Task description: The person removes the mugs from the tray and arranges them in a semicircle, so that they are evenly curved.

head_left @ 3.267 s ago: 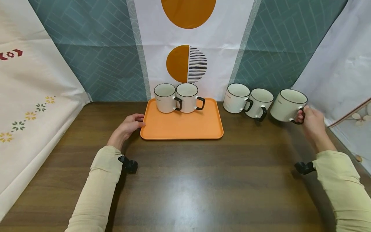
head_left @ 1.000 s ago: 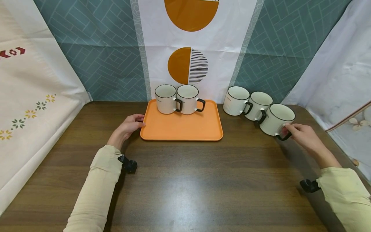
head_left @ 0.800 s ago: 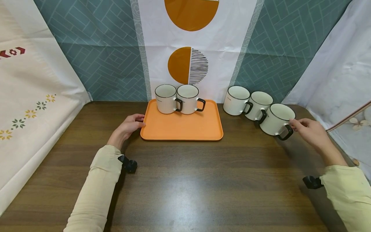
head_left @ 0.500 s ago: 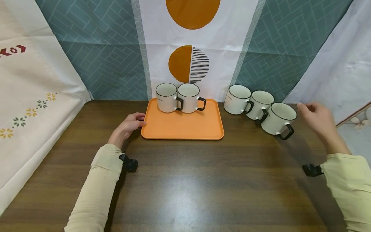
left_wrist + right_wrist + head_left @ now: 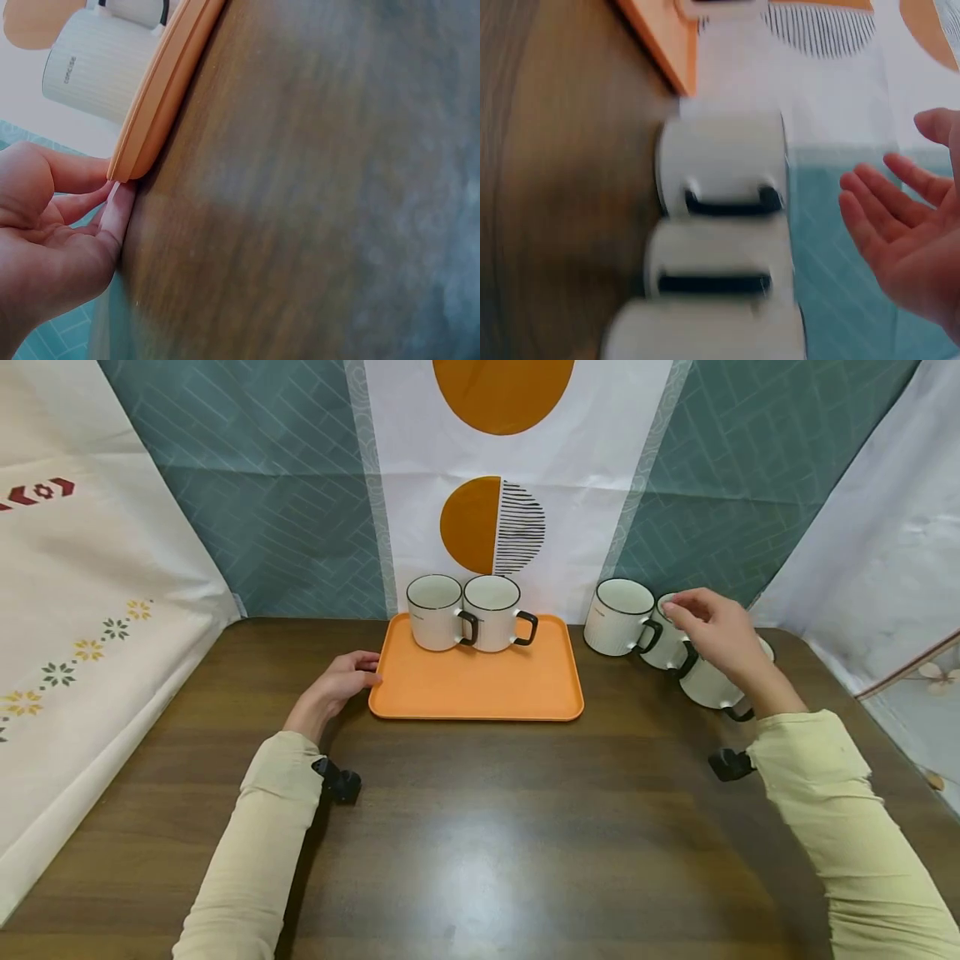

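Observation:
At its left edge, an orange tray (image 5: 480,693) is held by my left hand (image 5: 335,691), the rim between thumb and fingers in the left wrist view. Two white mugs, a left one (image 5: 432,618) and a right one (image 5: 489,618), stand upright on the tray's back part. Right of it, three more black-handled mugs form a slanting row: a left mug (image 5: 617,625), a middle mug (image 5: 662,652) and a right mug (image 5: 705,685). Above the row hovers my right hand (image 5: 723,635), holding nothing. It partly covers the middle and right mugs; its fingers look loosely extended in the right wrist view.
Brown wooden table (image 5: 480,827) stretches in front of the tray. Behind stands a teal and white patterned cloth (image 5: 285,527). White cloths hang at the left (image 5: 97,610) and the right (image 5: 885,552).
My right hand drew the rightmost mug nearer and left against the middle one, let go of it, then rose and swung left over the row. My left hand stays at the tray.

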The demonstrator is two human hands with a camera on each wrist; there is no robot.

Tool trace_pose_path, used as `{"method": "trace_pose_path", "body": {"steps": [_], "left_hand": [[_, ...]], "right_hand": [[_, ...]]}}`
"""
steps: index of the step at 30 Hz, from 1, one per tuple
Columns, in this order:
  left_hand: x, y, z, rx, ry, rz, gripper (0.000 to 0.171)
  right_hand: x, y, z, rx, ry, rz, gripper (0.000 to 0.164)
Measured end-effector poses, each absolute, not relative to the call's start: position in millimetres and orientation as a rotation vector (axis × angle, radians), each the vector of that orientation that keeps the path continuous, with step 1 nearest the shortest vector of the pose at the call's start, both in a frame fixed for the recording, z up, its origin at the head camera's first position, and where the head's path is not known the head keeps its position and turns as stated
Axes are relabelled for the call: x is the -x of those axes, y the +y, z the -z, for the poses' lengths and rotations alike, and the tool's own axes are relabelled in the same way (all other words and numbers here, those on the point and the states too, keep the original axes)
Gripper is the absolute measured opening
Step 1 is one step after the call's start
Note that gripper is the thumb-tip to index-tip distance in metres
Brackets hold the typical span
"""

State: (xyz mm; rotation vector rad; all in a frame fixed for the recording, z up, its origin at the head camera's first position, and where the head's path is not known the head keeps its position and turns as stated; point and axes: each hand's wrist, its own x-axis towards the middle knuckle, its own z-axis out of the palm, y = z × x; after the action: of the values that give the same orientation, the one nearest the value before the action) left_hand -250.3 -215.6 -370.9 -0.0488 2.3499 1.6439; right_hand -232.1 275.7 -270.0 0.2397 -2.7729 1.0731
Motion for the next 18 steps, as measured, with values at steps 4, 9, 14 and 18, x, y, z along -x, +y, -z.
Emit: {"method": "trace_pose_path", "body": {"steps": [4,9,14,18], "left_hand": [[249,-218,370,0.063,2.357,-1.636,0.054],[250,-218,370,0.06,2.362,-1.645,0.053],[251,-218,371,0.052,2.346,-1.652,0.054],[251,-216,372,0.056,2.342,-1.649,0.054]], "right_hand": [[243,246,278,-0.382,-2.792,-1.237,0.048],[258,215,292,-0.453,-2.734,-1.536,0.045],[273,190,307,-0.434,-2.688,-1.774,0.044],[286,172,318,-0.373,-2.658,-1.884,0.041]]}}
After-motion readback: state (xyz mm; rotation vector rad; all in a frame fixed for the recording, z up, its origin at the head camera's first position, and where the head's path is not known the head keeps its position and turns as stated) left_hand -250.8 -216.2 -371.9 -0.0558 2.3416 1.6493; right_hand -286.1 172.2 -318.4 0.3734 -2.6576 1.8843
